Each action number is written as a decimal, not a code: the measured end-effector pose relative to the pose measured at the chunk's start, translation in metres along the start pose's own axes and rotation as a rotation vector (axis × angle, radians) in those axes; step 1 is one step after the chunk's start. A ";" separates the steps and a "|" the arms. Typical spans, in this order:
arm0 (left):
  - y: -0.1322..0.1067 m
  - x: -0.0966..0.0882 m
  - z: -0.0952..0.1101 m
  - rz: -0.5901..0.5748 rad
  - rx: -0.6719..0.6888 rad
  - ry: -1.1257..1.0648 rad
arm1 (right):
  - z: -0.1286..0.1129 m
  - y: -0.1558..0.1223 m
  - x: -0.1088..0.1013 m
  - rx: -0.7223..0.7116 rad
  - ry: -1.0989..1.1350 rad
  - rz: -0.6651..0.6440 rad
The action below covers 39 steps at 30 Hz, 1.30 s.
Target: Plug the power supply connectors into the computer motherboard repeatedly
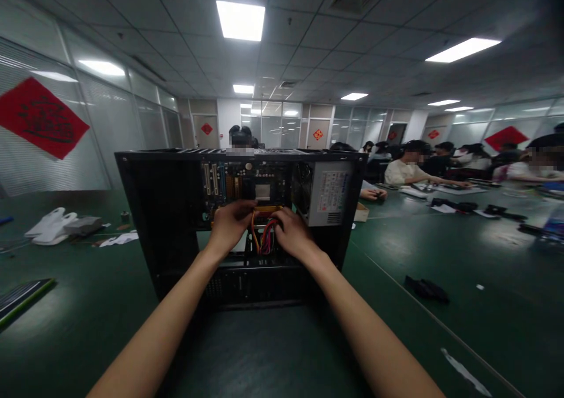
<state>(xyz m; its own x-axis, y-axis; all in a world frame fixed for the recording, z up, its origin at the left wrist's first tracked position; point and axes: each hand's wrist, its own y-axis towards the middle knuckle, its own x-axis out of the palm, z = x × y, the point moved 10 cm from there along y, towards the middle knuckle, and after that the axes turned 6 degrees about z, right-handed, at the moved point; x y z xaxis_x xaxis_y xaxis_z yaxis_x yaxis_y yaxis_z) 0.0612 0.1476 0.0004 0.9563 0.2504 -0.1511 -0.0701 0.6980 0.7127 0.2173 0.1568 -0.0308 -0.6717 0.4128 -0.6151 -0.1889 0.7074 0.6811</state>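
Observation:
A black computer case (pixel 241 157) stands on the table with its side open toward me, showing the motherboard (pixel 275 177) inside. My left hand (pixel 231 224) reaches in, fingers bent and close together at the left end of the yellow memory slots (pixel 268 209). At the right end of those slots is my right hand (pixel 293 230), its fingers curled; whatever either hand pinches is too small or hidden. A bundle of coloured cables (pixel 267 236) hangs between the hands. Right of them sits the silver power supply (pixel 332 195), beside a dark fan (pixel 302 183).
On the green table (pixel 396 339), a black cloth-like item (pixel 426 289) lies to the right. At left are white plastic bags (pixel 53 224), a grey box (pixel 83 226) and a green-edged object (pixel 26 297). Several people sit at the right, one in a light shirt (pixel 399 173).

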 end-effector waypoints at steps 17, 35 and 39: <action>-0.009 0.020 -0.038 -0.354 0.045 0.542 | -0.008 -0.011 0.015 -0.044 -0.341 -0.188; -0.013 0.043 -0.035 -0.522 0.348 0.667 | -0.006 -0.012 0.018 -0.023 -0.344 -0.249; -0.015 0.046 -0.031 -0.552 0.313 0.696 | -0.007 -0.013 0.019 -0.020 -0.354 -0.271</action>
<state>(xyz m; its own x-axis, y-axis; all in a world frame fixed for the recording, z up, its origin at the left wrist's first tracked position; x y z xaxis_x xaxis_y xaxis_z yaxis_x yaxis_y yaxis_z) 0.0977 0.1699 -0.0383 0.4401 0.3530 -0.8256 0.5188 0.6505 0.5547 0.2015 0.1511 -0.0489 -0.3100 0.3873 -0.8683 -0.3403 0.8076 0.4817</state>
